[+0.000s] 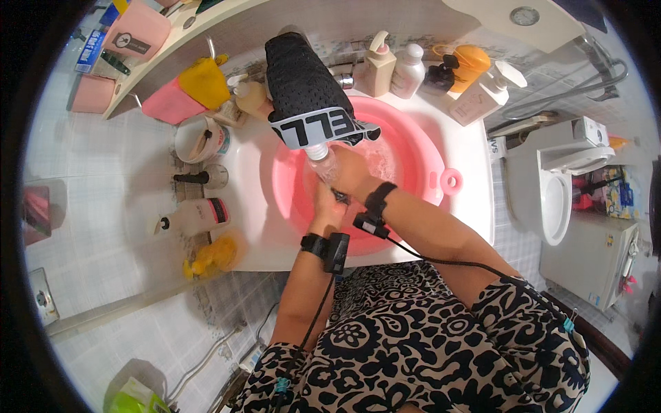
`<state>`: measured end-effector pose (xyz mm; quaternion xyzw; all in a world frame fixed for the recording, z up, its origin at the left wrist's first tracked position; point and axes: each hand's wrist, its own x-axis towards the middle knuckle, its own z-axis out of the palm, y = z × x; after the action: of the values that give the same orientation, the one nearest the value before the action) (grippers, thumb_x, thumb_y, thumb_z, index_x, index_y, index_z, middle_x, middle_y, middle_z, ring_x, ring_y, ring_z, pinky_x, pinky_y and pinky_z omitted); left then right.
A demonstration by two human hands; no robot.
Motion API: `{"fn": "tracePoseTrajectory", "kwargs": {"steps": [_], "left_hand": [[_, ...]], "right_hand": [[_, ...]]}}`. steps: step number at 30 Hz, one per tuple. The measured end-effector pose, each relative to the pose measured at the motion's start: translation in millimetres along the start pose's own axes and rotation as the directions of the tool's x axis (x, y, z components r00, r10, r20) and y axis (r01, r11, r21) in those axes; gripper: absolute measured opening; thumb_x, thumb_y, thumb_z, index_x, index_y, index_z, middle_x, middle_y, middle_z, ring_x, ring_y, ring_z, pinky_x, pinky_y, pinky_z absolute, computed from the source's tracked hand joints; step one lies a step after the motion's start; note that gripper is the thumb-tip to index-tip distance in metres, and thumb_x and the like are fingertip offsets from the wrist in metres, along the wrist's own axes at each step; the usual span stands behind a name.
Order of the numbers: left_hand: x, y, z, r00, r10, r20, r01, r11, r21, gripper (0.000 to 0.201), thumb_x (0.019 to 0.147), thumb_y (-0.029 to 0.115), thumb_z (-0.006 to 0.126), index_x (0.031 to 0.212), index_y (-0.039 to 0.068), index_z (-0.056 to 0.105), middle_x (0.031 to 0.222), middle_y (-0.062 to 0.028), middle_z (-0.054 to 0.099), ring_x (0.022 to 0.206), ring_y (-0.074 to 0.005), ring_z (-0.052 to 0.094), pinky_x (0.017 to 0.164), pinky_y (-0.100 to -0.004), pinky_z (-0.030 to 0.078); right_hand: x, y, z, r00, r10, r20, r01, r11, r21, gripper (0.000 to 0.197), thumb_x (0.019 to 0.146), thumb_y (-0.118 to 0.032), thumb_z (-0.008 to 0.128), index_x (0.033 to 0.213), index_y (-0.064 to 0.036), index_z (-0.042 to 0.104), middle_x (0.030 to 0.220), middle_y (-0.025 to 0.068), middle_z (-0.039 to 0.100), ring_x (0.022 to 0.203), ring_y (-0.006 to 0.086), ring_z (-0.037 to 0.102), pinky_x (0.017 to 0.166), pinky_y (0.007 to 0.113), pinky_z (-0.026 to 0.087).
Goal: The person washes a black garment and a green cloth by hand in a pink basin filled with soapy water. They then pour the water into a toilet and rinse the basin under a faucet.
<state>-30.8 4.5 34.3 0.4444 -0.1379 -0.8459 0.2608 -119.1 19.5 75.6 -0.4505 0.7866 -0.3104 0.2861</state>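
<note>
My left hand [326, 203] and my right hand [352, 171] are together over a pink basin [435, 148] with foamy water in it. Both are closed, with the right fingers curled on the far side. A small dark patterned thing [340, 197] shows between them; its kind is unclear. Just beyond the fingers is a clear piece with a white top [317, 152]; whether it is a bottle or a tap end with running water I cannot tell. A black mesh garment [297, 76] with a light lettered waistband hangs above it, the waistband close to my hands.
The basin sits in a white sink [256, 237]. Pump bottles [380, 72] and an orange container [471, 67] line its back edge. At left stand a white tub [195, 140], a lotion bottle [200, 215] and yellow netting [213, 256]. A toilet [551, 206] is at right.
</note>
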Motion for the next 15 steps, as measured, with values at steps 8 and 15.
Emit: {"fn": "tracePoseTrajectory", "kwargs": {"steps": [8, 15], "left_hand": [[5.6, 10.7, -13.8, 0.984, 0.013, 0.179, 0.004, 0.996, -0.093, 0.035, 0.087, 0.036, 0.056, 0.11, 0.01, 0.053, 0.099, -0.004, 0.059, 0.087, -0.0181, 0.06, 0.074, -0.0357, 0.052], [-16.1, 31.6, 41.0, 0.987, 0.079, 0.137, -0.117, 0.946, 0.301, 0.034, 0.083, 0.027, 0.061, 0.108, 0.004, 0.055, 0.095, -0.0038, 0.06, 0.086, -0.0144, 0.06, 0.072, -0.0309, 0.048]], "right_hand": [[-4.9, -0.8, 21.8, 1.0, -0.006, -0.016, 0.01, 0.964, 0.267, 0.031, 0.078, -0.03, 0.057, 0.099, -0.0072, 0.059, 0.092, 0.0221, 0.061, 0.09, 0.0362, 0.059, 0.08, 0.041, 0.047], [-9.0, 82.8, -0.5, 0.973, 0.228, -0.045, -0.123, 0.667, 0.735, 0.024, 0.089, -0.027, 0.054, 0.096, -0.0046, 0.061, 0.084, 0.0139, 0.065, 0.084, 0.0206, 0.063, 0.07, 0.033, 0.048]]}}
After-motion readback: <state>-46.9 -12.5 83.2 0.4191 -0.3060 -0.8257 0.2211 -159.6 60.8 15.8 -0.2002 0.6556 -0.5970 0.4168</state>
